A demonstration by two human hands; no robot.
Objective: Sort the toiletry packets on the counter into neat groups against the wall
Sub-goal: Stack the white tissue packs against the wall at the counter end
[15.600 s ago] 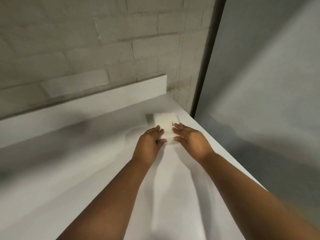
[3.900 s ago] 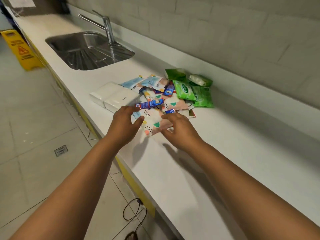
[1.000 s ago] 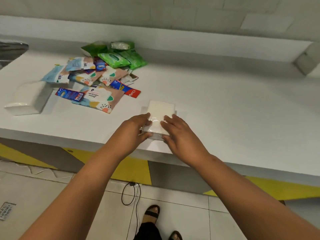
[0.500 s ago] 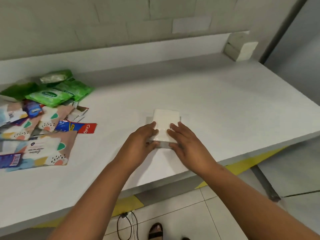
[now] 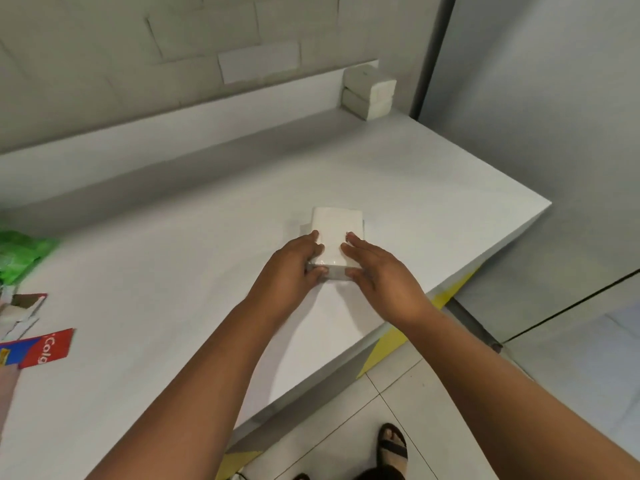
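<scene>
Two hands hold one white tissue packet between them in the head view, near the middle of the white counter and a little toward its right end. The left hand grips the packet's left side, its fingers curled together over the top edge and its thumb tucked against the near face. The right hand mirrors it on the right side, fingers lying close together along the top and the thumb pressed to the near end. The packet lies flat, its long side running from near to far, and it is well apart from the wall. At the far right corner of the counter, two more white packets sit stacked one on the other, touching the low white upstand below the pale tiled wall. At the left edge of the view lie a green packet, a red and blue toothpaste box and part of some torn card, all near each other and cut off by the frame. Below the counter's near edge show a yellow and grey front panel, pale floor tiles and a sandalled foot. A grey panel stands to the right of the counter.
</scene>
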